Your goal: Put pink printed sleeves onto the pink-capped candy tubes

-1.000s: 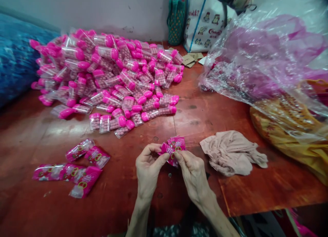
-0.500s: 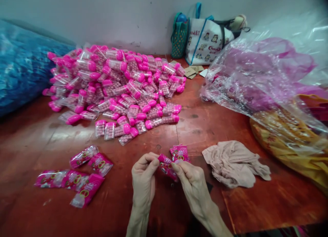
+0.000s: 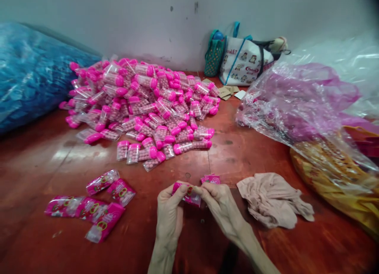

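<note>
My left hand (image 3: 169, 211) and my right hand (image 3: 220, 205) meet low in the middle of the view over a red-brown table (image 3: 47, 163). Both pinch one pink printed sleeve label (image 3: 187, 193) between thumb and fingers. More pink labels (image 3: 211, 179) stick out behind my right hand. A big heap of clear tubes with pink caps (image 3: 142, 104), filled with pink candy balls, lies beyond my hands. Several tubes wrapped in pink printed labels (image 3: 94, 207) lie to the left of my left hand.
A crumpled beige cloth (image 3: 274, 199) lies right of my hands. Clear plastic bags with pink contents (image 3: 302, 100) and a yellow bag (image 3: 334, 175) fill the right side. A blue plastic sack (image 3: 32, 84) sits at far left. Tote bags (image 3: 239, 60) stand against the wall.
My hands have sunk lower over the table with the label, which now lies flatter between my fingers. The camera has tilted up, showing more wall.
</note>
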Motion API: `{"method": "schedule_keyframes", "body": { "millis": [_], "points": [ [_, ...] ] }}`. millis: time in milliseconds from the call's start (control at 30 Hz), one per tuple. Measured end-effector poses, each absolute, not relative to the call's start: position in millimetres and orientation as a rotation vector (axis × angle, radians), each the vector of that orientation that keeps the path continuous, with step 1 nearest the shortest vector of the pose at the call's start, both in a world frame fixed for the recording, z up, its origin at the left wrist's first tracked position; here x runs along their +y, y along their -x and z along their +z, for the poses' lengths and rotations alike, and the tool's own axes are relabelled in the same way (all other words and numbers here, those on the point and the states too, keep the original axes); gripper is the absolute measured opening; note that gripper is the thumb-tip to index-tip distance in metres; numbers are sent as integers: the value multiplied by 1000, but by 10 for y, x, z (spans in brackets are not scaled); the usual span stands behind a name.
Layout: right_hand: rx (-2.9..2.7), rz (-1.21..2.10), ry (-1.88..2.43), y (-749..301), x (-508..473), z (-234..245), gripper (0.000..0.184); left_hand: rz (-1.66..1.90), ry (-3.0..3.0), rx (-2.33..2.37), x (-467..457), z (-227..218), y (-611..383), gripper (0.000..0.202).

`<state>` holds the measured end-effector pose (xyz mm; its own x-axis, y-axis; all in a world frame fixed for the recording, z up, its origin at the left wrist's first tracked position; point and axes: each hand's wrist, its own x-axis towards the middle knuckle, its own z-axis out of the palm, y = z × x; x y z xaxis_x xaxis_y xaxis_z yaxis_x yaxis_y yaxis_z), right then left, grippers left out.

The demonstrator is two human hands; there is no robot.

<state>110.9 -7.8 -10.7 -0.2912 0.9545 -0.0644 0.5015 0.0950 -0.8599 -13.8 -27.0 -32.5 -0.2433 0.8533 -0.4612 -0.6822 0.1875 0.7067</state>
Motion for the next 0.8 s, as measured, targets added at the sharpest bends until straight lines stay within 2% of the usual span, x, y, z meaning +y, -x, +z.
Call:
{"method": "schedule_keyframes", "body": {
  "millis": [67,133,300,533,700,800],
  "points": [
    [-1884,932,1505,-1112,150,-91,50,1492,-80,1100,-214,-313,143,19],
    [-1922,664,1599,-1101,431,-112,43,1516,-25,1097,-151,-289,164,21],
    [-2006,467,1708,-1006,933,-325,33,1587,0,1080,25,-198,260,20],
    [-2024,314,1888,-1037,809,-468,19,1729,-32,1042,333,-108,393,16],
    [-1930,295,1917,-1030,711,-407,29,1714,-47,999,429,-81,322,17],
    [-1841,352,1898,-986,694,-392,27,1703,-37,988,444,-69,272,17]
  ]
}}
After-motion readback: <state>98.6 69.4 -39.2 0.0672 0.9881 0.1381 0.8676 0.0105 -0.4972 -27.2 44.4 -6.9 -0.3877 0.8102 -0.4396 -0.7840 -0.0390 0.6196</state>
